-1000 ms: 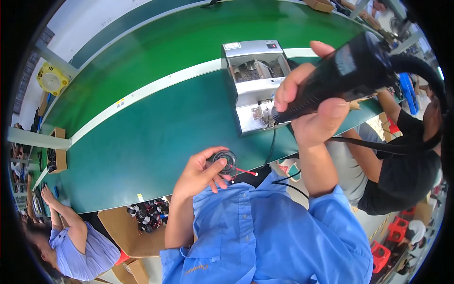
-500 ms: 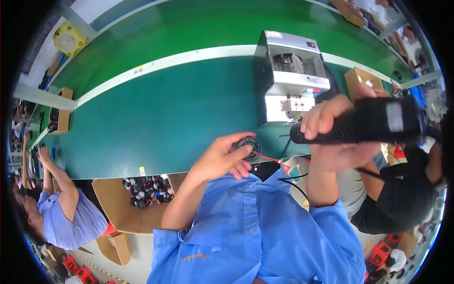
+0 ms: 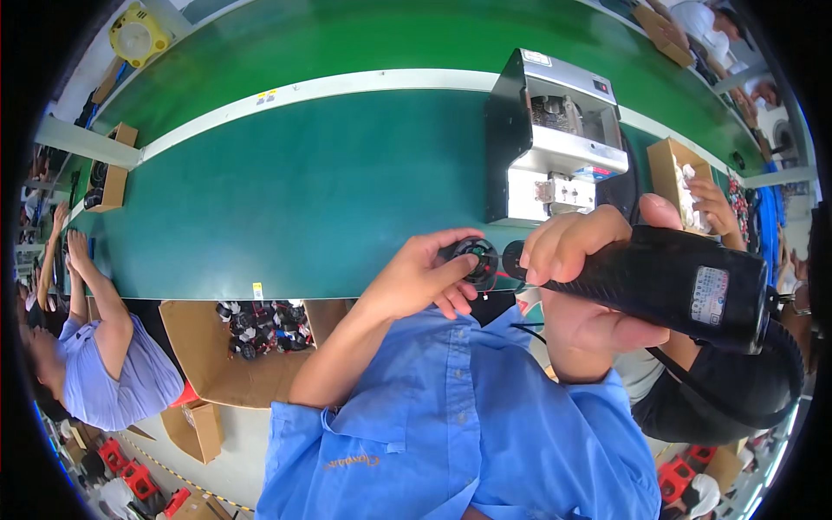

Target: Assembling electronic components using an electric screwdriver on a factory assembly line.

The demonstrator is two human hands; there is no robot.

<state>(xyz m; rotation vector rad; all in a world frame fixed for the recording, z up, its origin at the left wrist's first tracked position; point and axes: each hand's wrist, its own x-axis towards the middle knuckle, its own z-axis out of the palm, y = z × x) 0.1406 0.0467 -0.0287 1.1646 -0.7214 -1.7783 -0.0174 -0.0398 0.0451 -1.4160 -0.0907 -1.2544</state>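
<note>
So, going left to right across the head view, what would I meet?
Co-worker in a lilac shirt → large cardboard box holding a heap of parts → left hand → round black part → black handheld tool gripped in the right hand.

Green flat table [image 3: 303, 191]: smooth, coated look, low sheen. Boxy silver-and-black machine [image 3: 572, 143], by the table's far edge: shiny metal faces, dark matt side panel. Thick black cylindrical handheld tool [image 3: 650, 273], near edge: hard-plastic look, glossy, ribbed toward tip. Small round black part [image 3: 485, 256], near edge: plastic look, smooth. Open brown box [image 3: 195, 355], below near edge: matt cardboard. Blue button-front shirt [image 3: 459, 407]: matt cloth, creased.
</note>
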